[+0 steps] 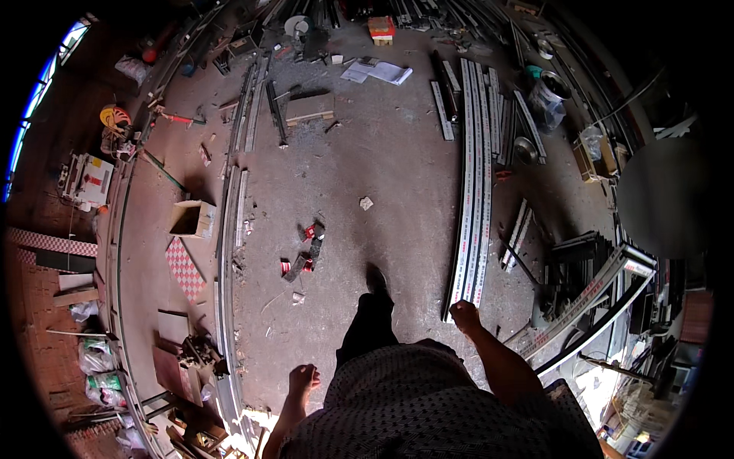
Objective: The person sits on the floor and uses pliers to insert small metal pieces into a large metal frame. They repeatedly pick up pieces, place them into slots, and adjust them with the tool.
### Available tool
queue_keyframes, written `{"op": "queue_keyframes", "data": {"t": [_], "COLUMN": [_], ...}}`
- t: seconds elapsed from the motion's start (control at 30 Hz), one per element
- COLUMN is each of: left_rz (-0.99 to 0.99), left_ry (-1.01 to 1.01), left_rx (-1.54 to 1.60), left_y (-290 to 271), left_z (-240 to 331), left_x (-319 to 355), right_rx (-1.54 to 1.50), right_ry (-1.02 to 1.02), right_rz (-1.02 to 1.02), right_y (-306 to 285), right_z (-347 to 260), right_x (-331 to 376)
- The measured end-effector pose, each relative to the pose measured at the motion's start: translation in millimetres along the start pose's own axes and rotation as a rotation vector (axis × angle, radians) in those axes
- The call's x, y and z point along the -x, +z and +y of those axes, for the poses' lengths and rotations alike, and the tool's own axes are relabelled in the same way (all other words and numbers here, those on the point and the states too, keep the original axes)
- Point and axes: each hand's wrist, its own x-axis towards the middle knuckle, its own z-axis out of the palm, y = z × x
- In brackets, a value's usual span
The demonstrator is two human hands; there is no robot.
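Note:
My left hand [303, 377] hangs at my left side over the floor, its fingers curled in and nothing seen in them. My right hand [464, 315] reaches forward with the fingers closed into a loose fist. In the picture it overlaps the near end of a bundle of long white-filmed metal profiles [475, 191] lying on the floor; whether it touches them I cannot tell, and nothing shows in its grip. One dark shoe [378, 281] of mine is stepped forward on the floor.
Ahead on the left lie red-and-black strap-like pieces [309, 252], with a crumpled scrap [365, 203] farther on. An open cardboard box [193, 219] stands left of a floor rail [226, 252]. Bent, filmed profiles [589, 298] rise at the right. Papers [378, 71] lie far ahead.

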Motion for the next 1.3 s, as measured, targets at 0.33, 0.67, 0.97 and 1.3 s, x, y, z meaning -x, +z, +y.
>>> {"op": "queue_keyframes", "data": {"t": [0.33, 0.67, 0.97, 1.3], "left_rz": [0.053, 0.077, 0.012, 0.232], "left_ry": [0.415, -0.004, -0.227, 0.017], "left_rx": [0.097, 0.219, 0.170, 0.517], "left_y": [21, 112, 159, 73], "left_z": [459, 515, 614, 907], "left_x": [-106, -193, -211, -441], "right_rx": [0.043, 0.192, 0.062, 0.493], "right_ry": [0.144, -0.031, -0.320, -0.462], "right_rz": [0.021, -0.145, -0.083, -0.476], "right_y": [-56, -151, -191, -21], "right_z": [-119, -324, -604, -773], "right_x": [-160, -511, -774, -842]}}
